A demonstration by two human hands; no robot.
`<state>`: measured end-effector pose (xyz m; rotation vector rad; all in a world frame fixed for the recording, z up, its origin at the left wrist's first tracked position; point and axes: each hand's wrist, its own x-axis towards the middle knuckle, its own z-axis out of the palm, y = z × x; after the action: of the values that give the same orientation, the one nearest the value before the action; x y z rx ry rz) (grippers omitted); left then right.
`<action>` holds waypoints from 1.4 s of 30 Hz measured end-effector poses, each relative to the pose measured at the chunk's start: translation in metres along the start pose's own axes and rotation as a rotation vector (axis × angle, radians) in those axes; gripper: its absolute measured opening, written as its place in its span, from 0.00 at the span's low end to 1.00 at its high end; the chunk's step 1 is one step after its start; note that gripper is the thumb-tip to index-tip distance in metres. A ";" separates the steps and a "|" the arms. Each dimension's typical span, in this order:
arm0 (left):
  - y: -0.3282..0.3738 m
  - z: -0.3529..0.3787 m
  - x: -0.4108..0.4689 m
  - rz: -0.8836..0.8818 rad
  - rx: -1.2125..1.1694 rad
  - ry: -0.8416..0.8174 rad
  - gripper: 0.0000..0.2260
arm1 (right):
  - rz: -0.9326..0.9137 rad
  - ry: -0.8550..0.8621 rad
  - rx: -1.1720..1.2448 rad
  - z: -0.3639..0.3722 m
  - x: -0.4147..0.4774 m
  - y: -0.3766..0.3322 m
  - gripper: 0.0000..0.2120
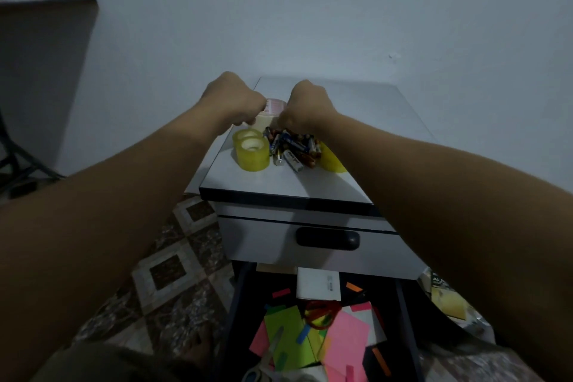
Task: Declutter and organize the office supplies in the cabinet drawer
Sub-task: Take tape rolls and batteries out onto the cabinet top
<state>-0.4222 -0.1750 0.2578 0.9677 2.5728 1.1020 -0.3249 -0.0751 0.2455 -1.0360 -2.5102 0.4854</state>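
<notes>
On the cabinet top (pixel 310 186), the pale tape roll (pixel 262 123) sits between left hand (pixel 235 99) and right hand (pixel 310 105), equally near; both grips curl, holding what I cannot tell.

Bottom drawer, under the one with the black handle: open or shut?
Open. The bottom drawer is pulled out past the handled drawer front, exposing sticky notes and red-handled scissors inside.
</notes>
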 end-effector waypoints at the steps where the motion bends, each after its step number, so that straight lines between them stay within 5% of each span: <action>1: -0.001 0.000 0.001 0.000 -0.001 0.003 0.08 | -0.017 0.011 -0.025 0.004 0.000 0.000 0.19; 12: -0.010 -0.001 0.000 0.002 -0.006 0.017 0.08 | -0.089 0.050 -0.104 0.007 -0.004 -0.001 0.19; 17: -0.004 -0.005 -0.009 0.028 -0.007 0.024 0.08 | -0.081 0.061 -0.077 -0.006 -0.008 -0.004 0.10; 23: -0.002 -0.013 -0.031 0.087 -0.018 0.002 0.16 | -0.054 0.085 0.056 -0.033 -0.027 0.003 0.09; 31: 0.000 -0.015 -0.110 0.161 -0.144 -0.013 0.08 | -0.021 0.122 0.205 -0.061 -0.116 0.025 0.07; 37: -0.028 0.026 -0.163 0.120 -0.193 -0.187 0.07 | 0.086 0.080 0.273 -0.031 -0.184 0.071 0.05; 42: -0.071 0.090 -0.194 0.044 -0.069 -0.410 0.08 | 0.194 -0.115 0.311 0.020 -0.229 0.115 0.04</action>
<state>-0.2715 -0.2808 0.1278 1.1051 2.1820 0.8850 -0.1165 -0.1678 0.1277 -1.1577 -2.3379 0.9822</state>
